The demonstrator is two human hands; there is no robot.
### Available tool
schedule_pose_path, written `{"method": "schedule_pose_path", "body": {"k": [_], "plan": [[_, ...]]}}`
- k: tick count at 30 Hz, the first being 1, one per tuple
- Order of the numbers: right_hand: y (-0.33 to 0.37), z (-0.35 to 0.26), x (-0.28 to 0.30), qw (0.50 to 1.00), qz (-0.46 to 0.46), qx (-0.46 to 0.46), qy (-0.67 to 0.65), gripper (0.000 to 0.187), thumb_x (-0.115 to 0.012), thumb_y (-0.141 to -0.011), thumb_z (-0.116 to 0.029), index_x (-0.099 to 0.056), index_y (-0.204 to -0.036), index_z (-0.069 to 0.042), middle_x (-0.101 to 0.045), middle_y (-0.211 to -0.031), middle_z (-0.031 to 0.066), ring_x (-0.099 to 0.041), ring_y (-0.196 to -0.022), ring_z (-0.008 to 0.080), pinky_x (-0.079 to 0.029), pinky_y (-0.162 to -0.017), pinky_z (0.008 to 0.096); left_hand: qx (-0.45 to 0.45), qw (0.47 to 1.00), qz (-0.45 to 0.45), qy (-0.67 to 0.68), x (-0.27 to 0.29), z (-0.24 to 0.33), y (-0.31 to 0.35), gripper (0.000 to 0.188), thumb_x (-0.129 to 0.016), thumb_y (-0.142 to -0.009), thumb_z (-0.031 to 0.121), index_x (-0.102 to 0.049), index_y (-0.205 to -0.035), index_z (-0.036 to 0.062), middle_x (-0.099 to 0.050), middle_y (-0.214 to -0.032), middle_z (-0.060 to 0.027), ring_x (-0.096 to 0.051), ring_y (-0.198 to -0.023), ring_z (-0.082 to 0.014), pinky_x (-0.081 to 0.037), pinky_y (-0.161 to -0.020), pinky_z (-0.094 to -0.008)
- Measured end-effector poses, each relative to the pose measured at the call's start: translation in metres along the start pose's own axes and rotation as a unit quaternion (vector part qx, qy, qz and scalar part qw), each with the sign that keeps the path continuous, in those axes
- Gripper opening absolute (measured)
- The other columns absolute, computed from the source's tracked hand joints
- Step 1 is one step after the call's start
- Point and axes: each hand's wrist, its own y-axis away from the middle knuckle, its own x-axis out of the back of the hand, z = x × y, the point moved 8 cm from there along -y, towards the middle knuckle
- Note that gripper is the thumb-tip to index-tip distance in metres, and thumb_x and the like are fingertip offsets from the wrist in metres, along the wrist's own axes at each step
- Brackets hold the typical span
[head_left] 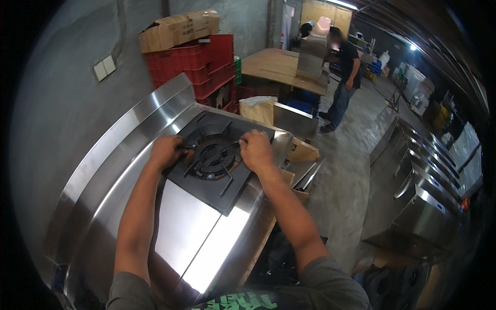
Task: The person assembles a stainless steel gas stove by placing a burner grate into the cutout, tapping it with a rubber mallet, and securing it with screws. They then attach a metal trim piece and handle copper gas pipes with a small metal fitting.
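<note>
Both hands, left hand (165, 151) and right hand (255, 150), grip opposite sides of the black burner grate (214, 159) lying directly between them, equally near.

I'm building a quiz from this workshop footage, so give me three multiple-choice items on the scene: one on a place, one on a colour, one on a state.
1. Where does the black burner grate sit?
A. on the floor
B. in the steel stove top
C. on the wooden table

2. What colour are the stacked crates by the wall?
A. red
B. yellow
C. white

3. What are the two hands doing?
A. hanging free in the air
B. both lifting a cardboard box
C. both resting on the grate, one each side

Answers:
1 B, the grate lies in the square recess of the steel stove top.
2 A, the crates under the cardboard box are red.
3 C, the left hand and right hand touch opposite sides of the grate.
</note>
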Motion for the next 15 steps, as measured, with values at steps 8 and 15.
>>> {"method": "schedule_pose_path", "body": {"k": [8,15], "plan": [[0.001,-0.010,-0.002,0.998,0.016,0.038,0.044,0.019,-0.072,-0.084,-0.024,-0.076,-0.095,-0.009,-0.067,-0.099,0.0135,-0.059,-0.104,0.0359,-0.043,-0.098,0.0468,-0.019,0.998,0.030,0.052,-0.005,-0.006,0.002,0.022,-0.076,-0.079,0.027,-0.072,-0.090,0.0081,-0.070,-0.097,-0.0110,-0.067,-0.092,-0.0350,-0.052,-0.079,-0.0462],[-0.003,-0.008,-0.007,0.999,-0.029,0.018,0.039,0.016,-0.072,-0.083,-0.021,-0.078,-0.096,-0.014,-0.069,-0.098,0.0097,-0.060,-0.102,0.0330,-0.043,-0.096,0.0446,-0.001,1.000,0.004,-0.005,-0.004,-0.006,0.003,0.022,-0.075,-0.080,0.026,-0.072,-0.092,0.0088,-0.070,-0.098,-0.0108,-0.067,-0.091,-0.0357,-0.052,-0.078,-0.0468]]}}
